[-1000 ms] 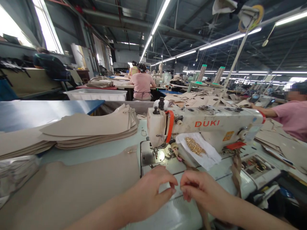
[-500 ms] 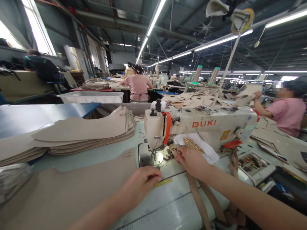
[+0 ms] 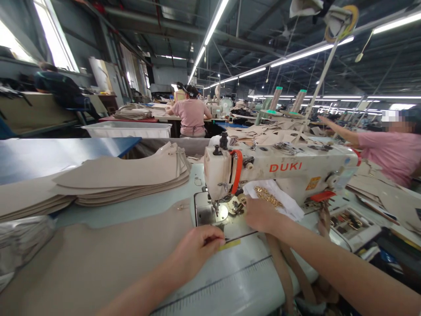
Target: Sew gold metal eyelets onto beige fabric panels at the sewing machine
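A white DUKI sewing machine (image 3: 283,160) with an orange-red guard stands on the pale green table. Just in front of its metal needle plate (image 3: 204,210), my left hand (image 3: 205,241) is closed, thumb and fingertips pressed together; I cannot make out anything between them. My right hand (image 3: 261,215) is closed beside the brass-coloured round fitting (image 3: 241,201) right of the needle, its fingertips mostly hidden. Behind it, gold-coloured chain or small hardware (image 3: 268,196) lies on a white cloth (image 3: 291,213). A beige cut panel (image 3: 115,250) lies flat to the left.
Stacked beige panels (image 3: 125,175) lie at the back left. Brown straps (image 3: 281,267) hang over the front edge below my right arm. A parts tray (image 3: 348,219) sits at the right. One co-worker in pink (image 3: 391,149) is at the right; another (image 3: 190,116) sits ahead.
The view has shifted slightly, moving the machine rightward in the picture. My right fingertips have become more hidden beside the brass-coloured fitting. The right co-worker's arm now stretches out without the beige piece.
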Available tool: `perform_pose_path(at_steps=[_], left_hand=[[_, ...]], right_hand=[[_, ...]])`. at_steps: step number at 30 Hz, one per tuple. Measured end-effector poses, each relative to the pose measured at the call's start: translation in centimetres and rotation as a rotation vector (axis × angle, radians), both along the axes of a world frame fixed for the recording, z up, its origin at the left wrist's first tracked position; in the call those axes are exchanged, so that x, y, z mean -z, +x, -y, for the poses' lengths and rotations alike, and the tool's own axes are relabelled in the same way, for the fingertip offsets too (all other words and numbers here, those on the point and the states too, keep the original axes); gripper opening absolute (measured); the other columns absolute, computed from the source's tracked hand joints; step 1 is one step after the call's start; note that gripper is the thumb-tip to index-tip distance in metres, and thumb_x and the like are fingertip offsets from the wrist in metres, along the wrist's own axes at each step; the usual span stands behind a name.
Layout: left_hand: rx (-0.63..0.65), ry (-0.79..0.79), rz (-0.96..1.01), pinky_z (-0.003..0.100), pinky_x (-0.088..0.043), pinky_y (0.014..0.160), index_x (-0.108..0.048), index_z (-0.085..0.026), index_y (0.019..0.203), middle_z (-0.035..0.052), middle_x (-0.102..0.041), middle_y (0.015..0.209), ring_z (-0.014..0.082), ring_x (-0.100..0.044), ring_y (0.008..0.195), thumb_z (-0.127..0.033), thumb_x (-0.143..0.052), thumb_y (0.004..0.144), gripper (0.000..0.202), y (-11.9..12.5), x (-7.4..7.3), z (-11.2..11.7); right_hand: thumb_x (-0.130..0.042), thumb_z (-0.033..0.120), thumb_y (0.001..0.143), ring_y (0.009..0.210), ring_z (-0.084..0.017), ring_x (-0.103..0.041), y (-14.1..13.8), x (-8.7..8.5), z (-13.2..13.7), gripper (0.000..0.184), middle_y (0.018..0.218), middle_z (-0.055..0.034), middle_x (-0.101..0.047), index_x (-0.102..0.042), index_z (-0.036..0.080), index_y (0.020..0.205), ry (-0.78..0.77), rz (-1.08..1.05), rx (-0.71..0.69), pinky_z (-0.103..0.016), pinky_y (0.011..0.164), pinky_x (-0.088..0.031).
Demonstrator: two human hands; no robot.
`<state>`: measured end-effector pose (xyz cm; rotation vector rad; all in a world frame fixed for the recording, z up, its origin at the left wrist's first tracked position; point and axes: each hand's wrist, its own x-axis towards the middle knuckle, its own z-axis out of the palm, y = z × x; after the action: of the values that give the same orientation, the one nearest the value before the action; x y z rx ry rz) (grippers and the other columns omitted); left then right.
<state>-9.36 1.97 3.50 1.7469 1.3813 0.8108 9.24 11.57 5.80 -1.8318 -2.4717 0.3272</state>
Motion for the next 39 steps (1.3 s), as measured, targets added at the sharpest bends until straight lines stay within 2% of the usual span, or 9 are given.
perform_pose_path(at_steps=[5,7,8,10,13,18,29,35,39], left_hand=[[0.001,0.010,-0.032,0.021,-0.035,0.057,-0.067,-0.019,0.068,-0.0021,-0.059,0.065,0.0150,-0.052,0.064,-0.032,-0.052,0.078,0.022,0.0,-0.1,0.3],[0.015,0.038,-0.073,0.021,-0.036,0.059,-0.067,-0.020,0.069,-0.0020,-0.062,0.067,0.0155,-0.054,0.066,-0.030,-0.051,0.079,0.021,0.1,0.0,0.3],[0.018,0.059,-0.090,0.021,-0.037,0.059,-0.067,-0.020,0.069,-0.0020,-0.063,0.068,0.0155,-0.055,0.066,-0.028,-0.051,0.079,0.021,0.2,0.0,0.4],[0.021,0.109,-0.114,0.021,-0.038,0.061,-0.067,-0.021,0.070,-0.0019,-0.064,0.068,0.0153,-0.057,0.067,-0.026,-0.050,0.080,0.020,0.3,0.1,0.6],[0.019,0.182,-0.126,0.021,-0.040,0.063,-0.067,-0.022,0.068,-0.0014,-0.065,0.068,0.0157,-0.058,0.068,-0.024,-0.052,0.080,0.020,0.6,0.0,0.8],[0.030,0.246,-0.132,0.022,-0.042,0.065,-0.068,-0.023,0.070,-0.0004,-0.067,0.070,0.0162,-0.059,0.069,-0.022,-0.053,0.080,0.019,0.7,0.1,0.9],[0.087,0.288,-0.168,0.021,-0.043,0.067,-0.065,-0.023,0.073,0.0006,-0.067,0.073,0.0155,-0.060,0.071,-0.023,-0.051,0.084,0.019,0.5,0.2,1.1],[0.090,0.280,-0.181,0.022,-0.042,0.068,-0.065,-0.022,0.073,0.0007,-0.067,0.074,0.0154,-0.059,0.072,-0.024,-0.051,0.084,0.018,0.3,0.5,1.0],[0.092,0.245,-0.171,0.022,-0.042,0.070,-0.066,-0.022,0.074,0.0006,-0.067,0.076,0.0158,-0.059,0.074,-0.025,-0.049,0.084,0.020,0.2,0.1,1.0]], right_hand=[[-0.035,0.016,0.081,0.050,-0.011,-0.053,2.8,-0.8,5.0,0.017,0.065,0.0009,-0.053,-0.051,0.018,0.087,-0.247,-0.321,0.042,-0.023,0.048,-0.042],[-0.042,0.025,0.080,0.040,-0.007,-0.037,3.4,-0.3,7.9,0.009,0.059,0.0067,-0.041,-0.047,0.020,0.086,-0.654,-0.953,0.199,-0.018,0.038,-0.032],[-0.049,0.031,0.079,0.038,-0.005,-0.029,3.5,0.1,9.3,0.012,0.057,0.0085,-0.036,-0.047,0.021,0.085,-0.819,-1.141,0.263,-0.016,0.036,-0.026],[-0.055,0.046,0.079,0.035,-0.003,-0.018,3.3,1.2,11.3,0.026,0.052,0.0105,-0.031,-0.048,0.021,0.081,-1.049,-1.353,0.358,-0.015,0.034,-0.016],[-0.041,0.060,0.086,0.032,-0.002,-0.016,2.6,2.7,12.4,0.045,0.044,0.0101,-0.028,-0.051,0.018,0.074,-1.237,-1.442,0.438,-0.015,0.035,-0.008],[-0.037,0.055,0.091,0.030,-0.003,-0.018,1.7,3.7,12.3,0.049,0.037,0.0086,-0.030,-0.050,0.016,0.065,-1.221,-1.380,0.446,-0.016,0.035,-0.007],[-0.033,0.050,0.095,0.031,-0.002,-0.011,0.4,3.3,12.0,0.046,0.039,0.0104,-0.026,-0.041,0.018,0.064,-1.208,-1.387,0.543,-0.015,0.036,-0.007],[-0.038,0.052,0.092,0.031,-0.003,-0.013,1.7,3.3,12.1,0.043,0.043,0.0107,-0.024,-0.041,0.019,0.066,-1.142,-1.388,0.640,-0.015,0.035,-0.009],[-0.036,0.058,0.089,0.032,-0.004,-0.017,3.4,3.4,11.1,0.043,0.048,0.0105,-0.027,-0.047,0.020,0.074,-0.982,-1.301,0.611,-0.016,0.035,-0.014]])
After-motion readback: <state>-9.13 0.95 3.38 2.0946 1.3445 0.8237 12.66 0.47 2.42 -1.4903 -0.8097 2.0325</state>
